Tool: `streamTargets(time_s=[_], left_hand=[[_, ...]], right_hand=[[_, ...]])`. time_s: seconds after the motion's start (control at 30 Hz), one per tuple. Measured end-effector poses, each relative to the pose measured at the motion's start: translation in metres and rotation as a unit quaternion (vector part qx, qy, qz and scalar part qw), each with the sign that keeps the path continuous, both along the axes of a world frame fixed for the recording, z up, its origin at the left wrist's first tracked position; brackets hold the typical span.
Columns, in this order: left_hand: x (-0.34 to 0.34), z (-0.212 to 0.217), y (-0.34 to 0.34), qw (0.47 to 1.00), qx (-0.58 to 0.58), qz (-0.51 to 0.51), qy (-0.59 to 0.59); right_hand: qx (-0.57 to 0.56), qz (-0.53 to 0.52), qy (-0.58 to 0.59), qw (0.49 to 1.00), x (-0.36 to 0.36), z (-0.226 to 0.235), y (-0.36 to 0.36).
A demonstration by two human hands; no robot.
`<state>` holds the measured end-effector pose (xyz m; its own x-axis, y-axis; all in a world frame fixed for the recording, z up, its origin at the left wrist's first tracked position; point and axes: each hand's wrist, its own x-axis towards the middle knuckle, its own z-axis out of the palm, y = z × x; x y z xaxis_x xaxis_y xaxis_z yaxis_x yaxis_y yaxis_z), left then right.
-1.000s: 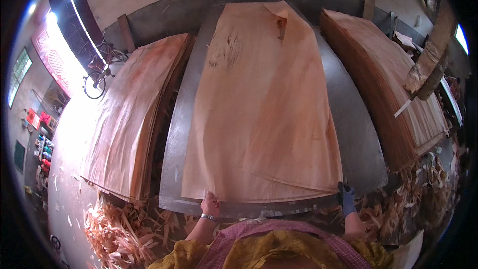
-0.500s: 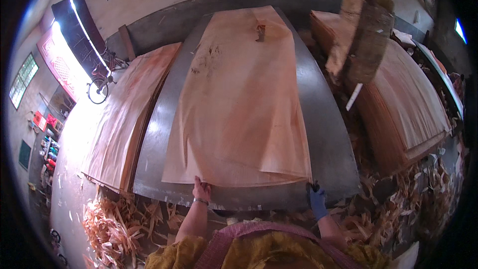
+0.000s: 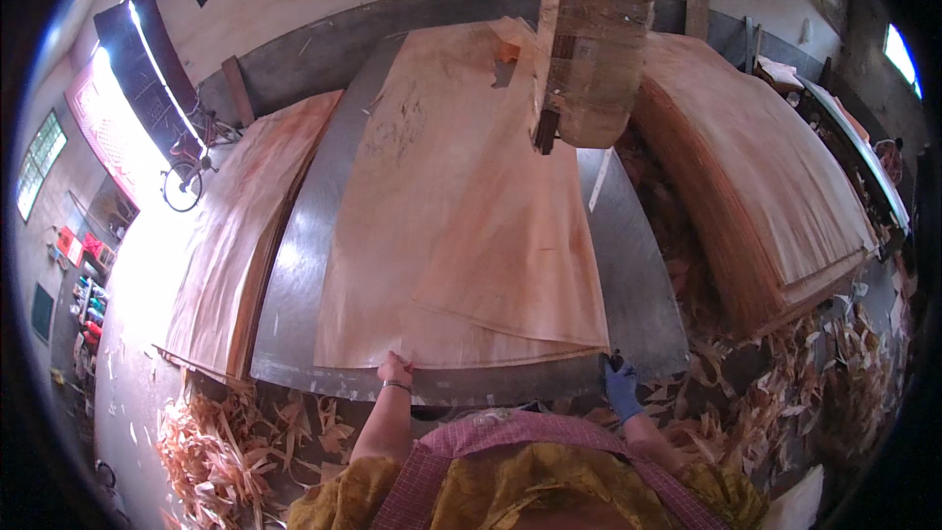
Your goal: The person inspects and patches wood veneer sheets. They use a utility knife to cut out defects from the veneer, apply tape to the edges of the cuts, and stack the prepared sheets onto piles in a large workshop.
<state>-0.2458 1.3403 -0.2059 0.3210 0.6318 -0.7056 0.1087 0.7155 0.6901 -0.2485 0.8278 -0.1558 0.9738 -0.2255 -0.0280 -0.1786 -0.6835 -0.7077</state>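
Note:
A large tan wood veneer sheet (image 3: 451, 226) lies lengthwise on a smooth grey table (image 3: 294, 265). It has dark marks and a torn hole towards its far end, and an overlapping layer at its near right. My bare left hand (image 3: 395, 370), with a band at the wrist, is closed on the near edge, left of the middle. In a blue glove, my right hand (image 3: 621, 391) is at the near right corner, fingers curled. Something dark shows at its fingertips; I cannot make out what it is.
Veneer stacks stand left (image 3: 240, 226) and right (image 3: 756, 157) of the table. A wooden board with a tape-wrapped block (image 3: 601, 59) overhangs the sheet's far right. Veneer scraps (image 3: 211, 461) litter the floor at both sides. A bicycle (image 3: 183, 185) stands far left.
The board with the wrapped block has shifted left, over the sheet's far right side. The sheet's near part looks flatter, and its overlapping layer at the near right shows a longer edge.

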Motion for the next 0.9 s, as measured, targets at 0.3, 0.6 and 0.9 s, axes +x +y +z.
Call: streamTargets(time_s=[0.3,0.6,0.9], left_hand=[[-0.006,-0.014,-0.012,0.997,-0.002,-0.038,-0.07],[-0.001,-0.004,-0.024,0.992,0.009,-0.046,-0.118],[-0.016,0.018,-0.019,0.994,-0.026,-0.069,-0.08]], right_hand=[[-0.038,-0.032,0.056,0.997,-0.023,-0.036,0.083],[0.178,-0.045,-0.002,0.983,-0.011,-0.07,0.107],[-0.14,-0.12,0.093,0.978,-0.12,-0.019,0.044]])
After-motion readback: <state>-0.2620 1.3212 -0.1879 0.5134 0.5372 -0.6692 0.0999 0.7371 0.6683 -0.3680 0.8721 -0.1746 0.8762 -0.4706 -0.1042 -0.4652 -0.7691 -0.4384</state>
